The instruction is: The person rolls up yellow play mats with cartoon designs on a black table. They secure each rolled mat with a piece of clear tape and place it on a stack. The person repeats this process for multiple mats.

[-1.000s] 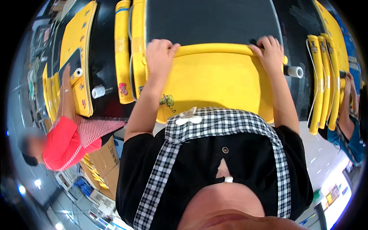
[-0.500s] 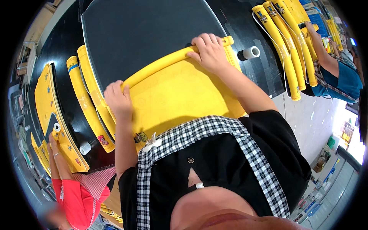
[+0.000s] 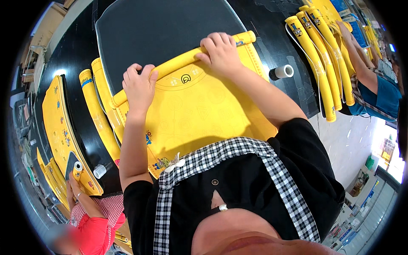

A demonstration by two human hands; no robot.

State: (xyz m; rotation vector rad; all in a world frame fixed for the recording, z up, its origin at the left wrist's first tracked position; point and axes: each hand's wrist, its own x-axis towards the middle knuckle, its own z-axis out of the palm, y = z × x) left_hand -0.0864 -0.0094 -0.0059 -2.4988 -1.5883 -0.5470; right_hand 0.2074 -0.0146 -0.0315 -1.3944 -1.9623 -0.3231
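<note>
A yellow printed mat (image 3: 191, 106) lies in front of me, its far edge wound into a slanting roll (image 3: 178, 61). Around the left part of this roll my left hand (image 3: 139, 89) is closed, thumb on the near side. Further right, my right hand (image 3: 222, 54) is wrapped over the same roll, short of its right end. The flat part shows faint line drawings, a dark round mark and small cartoon figures. Beneath the roll and beyond it spreads a large black sheet with a pale rim (image 3: 170, 25). My apron hides the mat's near edge.
A short white tube (image 3: 284, 72) lies right of the mat, with several yellow rolls (image 3: 316, 63) beyond. More yellow rolls (image 3: 98, 112) lie on the left, beside stacked yellow mats (image 3: 59, 123) and a small clear roll (image 3: 100, 171). Co-workers handle yellow rolls on both sides.
Both hands have shifted, the right one slightly left and up, the left one up. The roll looks turned, and more of the mat's printed surface shows below it.
</note>
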